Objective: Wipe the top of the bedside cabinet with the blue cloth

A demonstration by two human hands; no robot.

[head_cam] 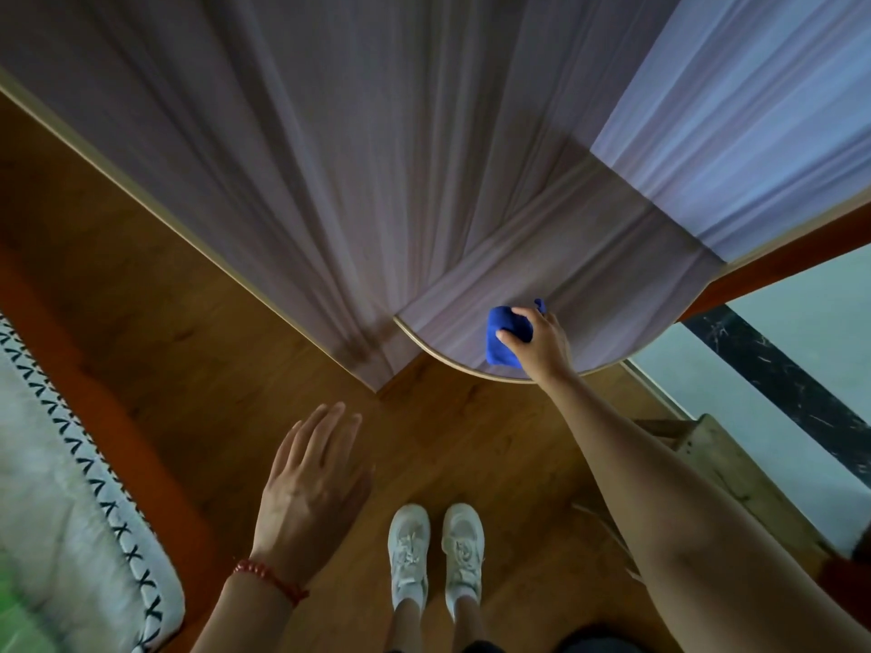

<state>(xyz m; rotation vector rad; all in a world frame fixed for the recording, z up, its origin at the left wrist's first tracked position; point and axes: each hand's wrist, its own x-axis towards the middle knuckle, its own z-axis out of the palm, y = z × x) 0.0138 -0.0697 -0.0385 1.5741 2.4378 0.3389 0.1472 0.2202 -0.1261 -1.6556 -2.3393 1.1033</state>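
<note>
Nearest the camera, the person's white shoes (436,556) stood side by side on the wooden floor (198,369). The left hand (313,483) hung over the floor with its fingers straight and spread, holding nothing; a red bead bracelet (271,579) circled that wrist. To the left lay the edge of a bed (70,487) with a cross-stitched border.

Farther out, the right hand (537,344) reached along a long bare arm to the cabinet top (612,275), its fingers and thumb curled round the blue cloth (502,339). The cloth sat bunched into a wad, pressed on the top close to its rounded front edge, a small corner of it poking out beyond the fingers.

The cloth looked soft, light and limp, so it would probably fold and drag under the palm rather than slide as one piece; gathering it in the fist with the palm bearing down seemed a sound way to hold it, though a flatter spread would likely cover more surface per stroke. The cabinet top appeared smooth and hard, with a wood-grain finish, so the cloth should glide with little effort.

Beyond the cabinet the same grain ran up a tall panel (306,157), part of it brightly lit at the far right.
</note>
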